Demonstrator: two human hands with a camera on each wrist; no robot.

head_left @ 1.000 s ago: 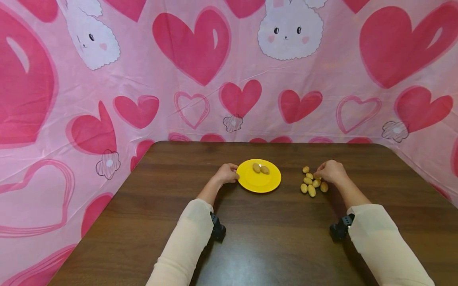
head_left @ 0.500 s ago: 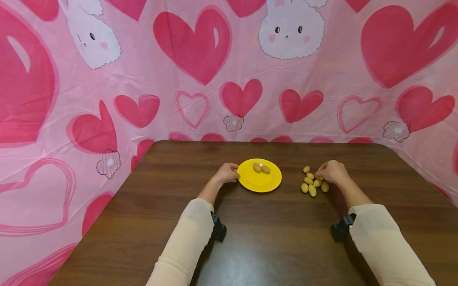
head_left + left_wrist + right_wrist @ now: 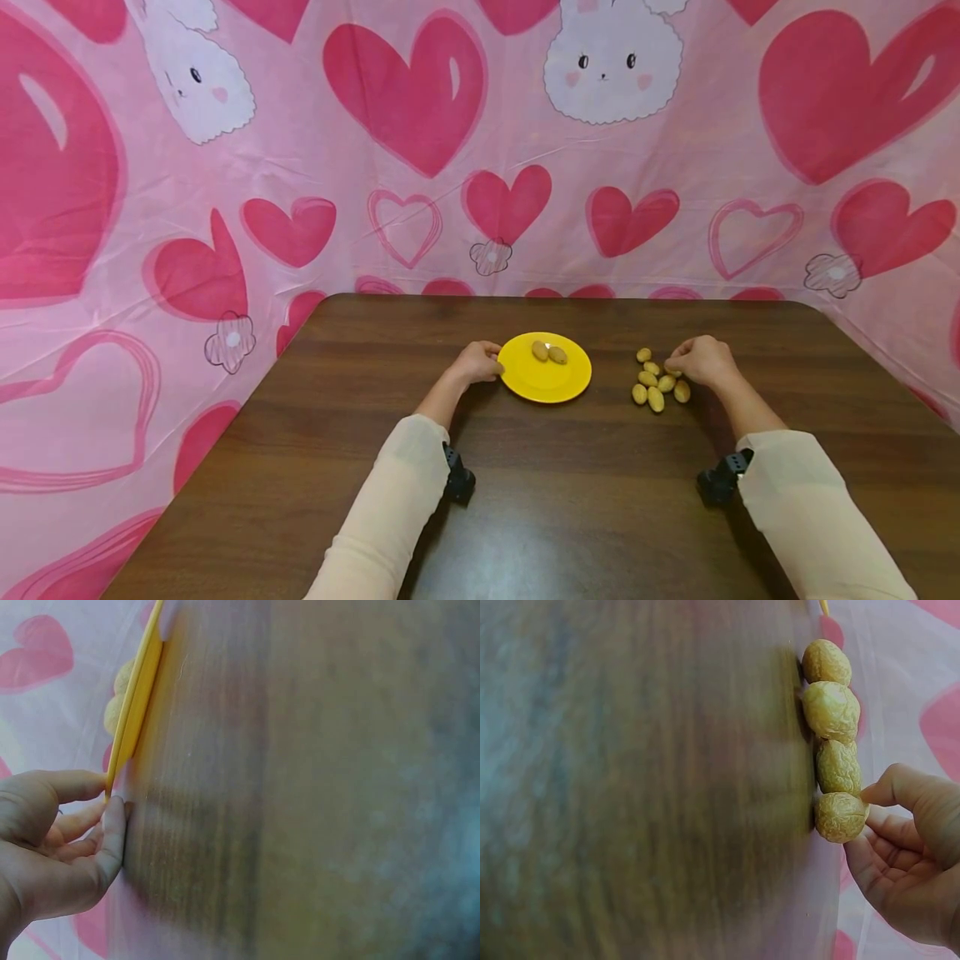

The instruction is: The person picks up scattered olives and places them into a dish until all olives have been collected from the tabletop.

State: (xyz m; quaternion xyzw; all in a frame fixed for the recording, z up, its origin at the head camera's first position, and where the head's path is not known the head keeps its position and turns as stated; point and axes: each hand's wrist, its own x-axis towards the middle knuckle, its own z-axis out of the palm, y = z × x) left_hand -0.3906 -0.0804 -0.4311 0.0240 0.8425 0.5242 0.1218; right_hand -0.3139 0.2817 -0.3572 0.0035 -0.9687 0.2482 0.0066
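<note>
My left hand (image 3: 477, 363) pinches the left rim of a round yellow plate (image 3: 543, 387) between thumb and fingers. In the left wrist view that plate (image 3: 135, 701) appears edge-on, with the left hand (image 3: 64, 847) at its rim. Two small potatoes (image 3: 540, 351) lie side by side toward the plate's back. To the right, my right hand (image 3: 705, 360) pinches a small potato (image 3: 673, 372) at the back of a loose group of potatoes (image 3: 656, 400) on the table. In the right wrist view, a nearer potato (image 3: 841, 817) partly hides the right hand's fingertips (image 3: 877, 796).
A brown wooden table (image 3: 570, 500) carries everything. Pink cloth with hearts and rabbits (image 3: 510, 125) hangs behind it and along the left. Each wrist wears a small black camera (image 3: 459, 477).
My right hand has shifted slightly right at the back of the group, uncovering more of the potato beside it. The left hand keeps its hold on the plate.
</note>
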